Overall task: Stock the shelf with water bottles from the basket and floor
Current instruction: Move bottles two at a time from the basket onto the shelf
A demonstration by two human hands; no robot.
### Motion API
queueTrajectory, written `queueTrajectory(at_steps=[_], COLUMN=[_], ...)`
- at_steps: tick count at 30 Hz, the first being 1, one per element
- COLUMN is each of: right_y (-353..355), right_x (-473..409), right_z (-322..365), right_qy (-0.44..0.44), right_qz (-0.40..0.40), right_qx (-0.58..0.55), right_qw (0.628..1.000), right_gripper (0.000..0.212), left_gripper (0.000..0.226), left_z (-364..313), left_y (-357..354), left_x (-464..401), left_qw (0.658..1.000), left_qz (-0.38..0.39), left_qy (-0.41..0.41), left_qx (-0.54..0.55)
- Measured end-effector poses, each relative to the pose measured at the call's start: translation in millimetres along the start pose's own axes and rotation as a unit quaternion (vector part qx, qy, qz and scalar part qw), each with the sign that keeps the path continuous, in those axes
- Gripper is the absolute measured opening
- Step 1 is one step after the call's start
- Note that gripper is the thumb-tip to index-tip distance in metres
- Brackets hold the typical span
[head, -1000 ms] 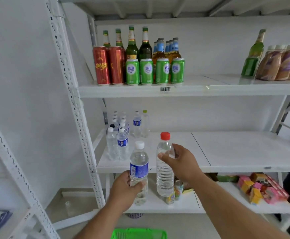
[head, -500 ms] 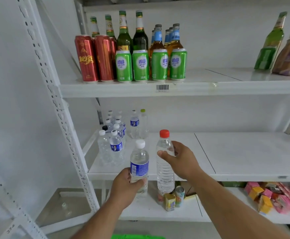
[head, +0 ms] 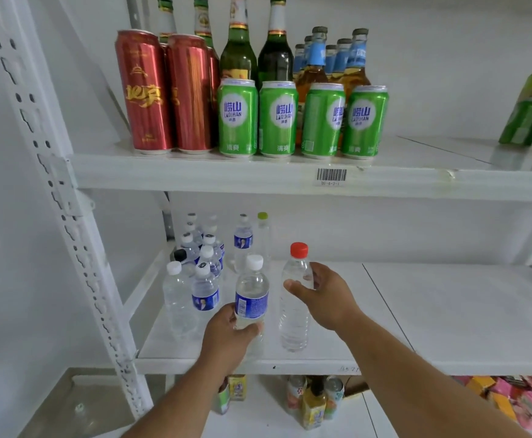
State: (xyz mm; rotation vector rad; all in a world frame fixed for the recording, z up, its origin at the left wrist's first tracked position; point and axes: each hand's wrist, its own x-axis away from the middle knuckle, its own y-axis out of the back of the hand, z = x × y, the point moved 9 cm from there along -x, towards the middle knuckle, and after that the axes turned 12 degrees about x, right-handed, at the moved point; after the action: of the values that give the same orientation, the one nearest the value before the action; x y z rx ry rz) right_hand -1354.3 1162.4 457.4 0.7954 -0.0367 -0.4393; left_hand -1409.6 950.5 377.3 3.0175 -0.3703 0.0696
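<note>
Lower centre of frame: left hand (head: 226, 335), fingers wrapped round the lower body of a white-capped water bottle (head: 252, 298), and right hand (head: 324, 295), fingers and thumb pinching the shoulder of a red-capped water bottle (head: 293, 311); both bottles upright, long axes vertical, at the front of the middle shelf (head: 448, 311). Both forearms reach up and forward from the bottom edge. Beyond, centre left: the stocked cluster of water bottles (head: 201, 267), just left of and behind the left-hand bottle, so that hand is nearer the row, probably the spot to fill.
</note>
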Motion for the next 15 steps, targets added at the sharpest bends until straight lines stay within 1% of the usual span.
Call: queueTrajectory(at_steps=[9, 15], right_y=[-22, -37], right_x=[-71, -124], right_z=[-14, -30], right_qy=[-0.007, -0.006], right_qz=[0.020, 0.042], right_qx=[0.005, -0.003], right_qw=[1.000, 0.999], right_gripper=[0.040, 0.033], left_gripper=[0.035, 0.028], left_z=[14, 18], left_y=[-14, -29], left_x=[-66, -106], left_qw=[1.000, 0.999], left_qz=[-0.012, -0.044], left_qy=[0.008, 0.015], left_qx=[0.013, 0.008])
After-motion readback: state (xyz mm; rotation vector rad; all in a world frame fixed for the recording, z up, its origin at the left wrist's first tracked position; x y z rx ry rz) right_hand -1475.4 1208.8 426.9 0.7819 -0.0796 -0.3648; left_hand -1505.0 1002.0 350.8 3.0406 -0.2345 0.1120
